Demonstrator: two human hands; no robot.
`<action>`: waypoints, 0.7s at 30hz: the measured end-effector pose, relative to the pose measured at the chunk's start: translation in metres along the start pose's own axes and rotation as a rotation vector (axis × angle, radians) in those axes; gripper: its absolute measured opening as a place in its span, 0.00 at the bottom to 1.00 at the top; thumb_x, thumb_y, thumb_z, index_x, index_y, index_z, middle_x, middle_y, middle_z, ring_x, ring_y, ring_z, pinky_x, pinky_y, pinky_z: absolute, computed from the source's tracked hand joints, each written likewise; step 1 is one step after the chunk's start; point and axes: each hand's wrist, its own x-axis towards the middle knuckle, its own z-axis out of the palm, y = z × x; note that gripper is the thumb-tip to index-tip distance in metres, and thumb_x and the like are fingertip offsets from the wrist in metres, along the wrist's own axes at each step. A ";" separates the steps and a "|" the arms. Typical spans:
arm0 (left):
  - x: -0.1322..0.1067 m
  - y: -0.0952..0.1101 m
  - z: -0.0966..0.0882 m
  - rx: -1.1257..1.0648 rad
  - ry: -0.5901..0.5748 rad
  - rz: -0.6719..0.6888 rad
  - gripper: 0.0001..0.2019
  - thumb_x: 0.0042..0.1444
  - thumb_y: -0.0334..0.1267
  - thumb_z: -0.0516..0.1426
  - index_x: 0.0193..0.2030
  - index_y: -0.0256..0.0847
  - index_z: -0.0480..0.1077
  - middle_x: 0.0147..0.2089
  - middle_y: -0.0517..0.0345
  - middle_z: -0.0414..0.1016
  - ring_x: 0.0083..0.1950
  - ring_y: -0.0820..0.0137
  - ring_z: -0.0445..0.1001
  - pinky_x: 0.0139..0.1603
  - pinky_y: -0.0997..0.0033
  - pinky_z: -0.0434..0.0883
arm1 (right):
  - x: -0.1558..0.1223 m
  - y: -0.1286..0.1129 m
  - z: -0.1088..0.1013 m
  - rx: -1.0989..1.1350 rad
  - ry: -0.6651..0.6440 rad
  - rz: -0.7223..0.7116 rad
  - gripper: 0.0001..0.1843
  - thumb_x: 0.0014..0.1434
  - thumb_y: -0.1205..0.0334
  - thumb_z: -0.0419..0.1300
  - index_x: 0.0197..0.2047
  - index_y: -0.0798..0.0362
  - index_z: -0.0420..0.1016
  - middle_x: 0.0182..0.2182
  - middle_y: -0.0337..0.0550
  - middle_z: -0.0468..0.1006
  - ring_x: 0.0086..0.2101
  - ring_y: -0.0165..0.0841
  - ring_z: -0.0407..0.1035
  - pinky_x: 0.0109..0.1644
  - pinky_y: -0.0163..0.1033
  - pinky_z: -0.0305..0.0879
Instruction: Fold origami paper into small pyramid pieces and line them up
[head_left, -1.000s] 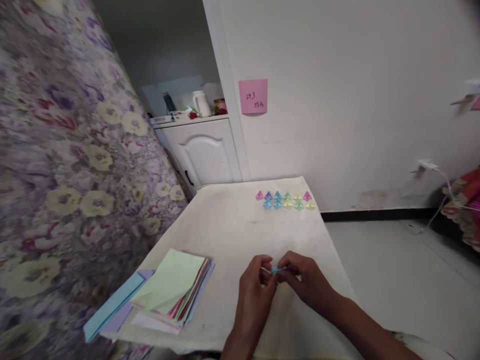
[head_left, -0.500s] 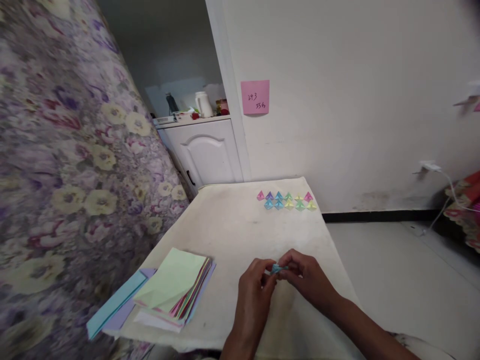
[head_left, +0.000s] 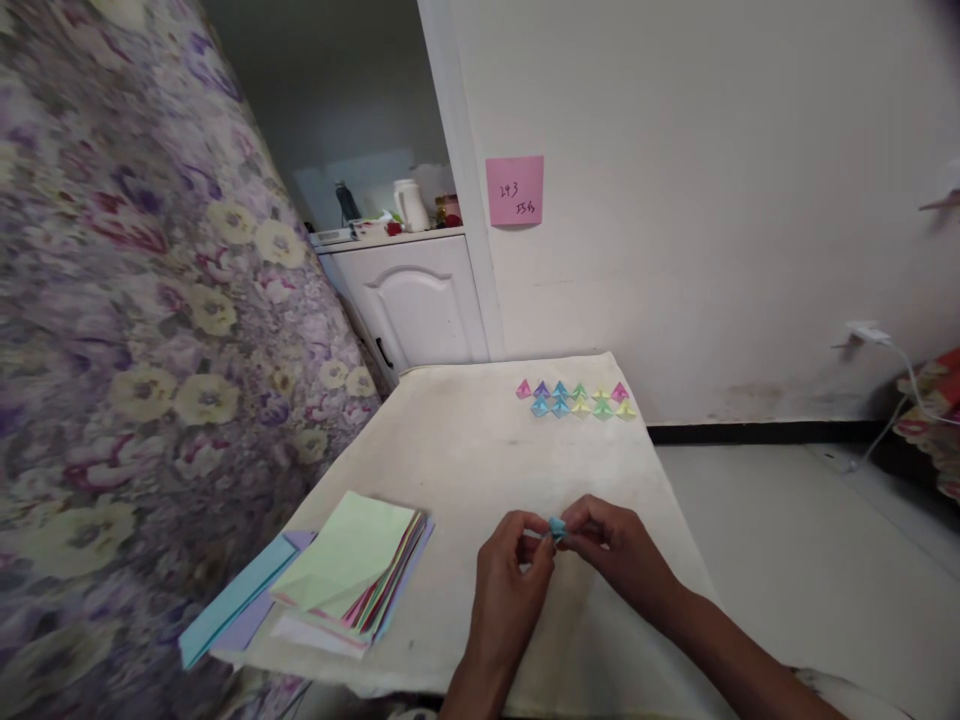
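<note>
Over the near right of the table (head_left: 450,440), I have the left hand (head_left: 511,575) and right hand (head_left: 616,545) pinching the blue paper (head_left: 556,526) between them, neither nearer, its long axis unclear.

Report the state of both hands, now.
Left hand: closed, pinching one side of the small blue folded paper.
Right hand: closed, pinching its other side.
</note>
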 end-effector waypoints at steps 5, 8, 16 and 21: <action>0.001 -0.004 0.001 0.003 0.029 0.013 0.05 0.50 0.38 0.55 0.32 0.40 0.69 0.29 0.59 0.73 0.29 0.70 0.70 0.29 0.76 0.64 | 0.000 0.003 0.000 -0.040 -0.025 -0.040 0.03 0.53 0.63 0.60 0.28 0.51 0.70 0.29 0.40 0.75 0.31 0.32 0.71 0.36 0.35 0.67; 0.001 -0.005 0.002 -0.001 0.017 0.014 0.05 0.51 0.38 0.54 0.32 0.40 0.69 0.29 0.58 0.73 0.29 0.71 0.70 0.28 0.76 0.64 | -0.001 0.003 0.001 -0.043 -0.026 -0.056 0.04 0.53 0.63 0.60 0.28 0.51 0.70 0.30 0.39 0.75 0.32 0.32 0.71 0.36 0.35 0.67; 0.002 -0.007 0.003 -0.024 0.013 -0.011 0.07 0.51 0.40 0.54 0.31 0.40 0.70 0.27 0.59 0.71 0.27 0.71 0.68 0.28 0.75 0.65 | -0.001 0.005 -0.001 -0.075 -0.029 -0.077 0.04 0.53 0.62 0.59 0.28 0.52 0.70 0.29 0.40 0.75 0.31 0.32 0.71 0.35 0.35 0.66; 0.002 -0.010 0.004 -0.001 0.026 -0.029 0.05 0.50 0.38 0.54 0.30 0.41 0.69 0.25 0.61 0.71 0.26 0.72 0.68 0.27 0.77 0.63 | -0.001 0.008 0.000 -0.092 -0.039 -0.094 0.04 0.54 0.62 0.59 0.28 0.51 0.70 0.30 0.39 0.75 0.31 0.32 0.71 0.35 0.36 0.66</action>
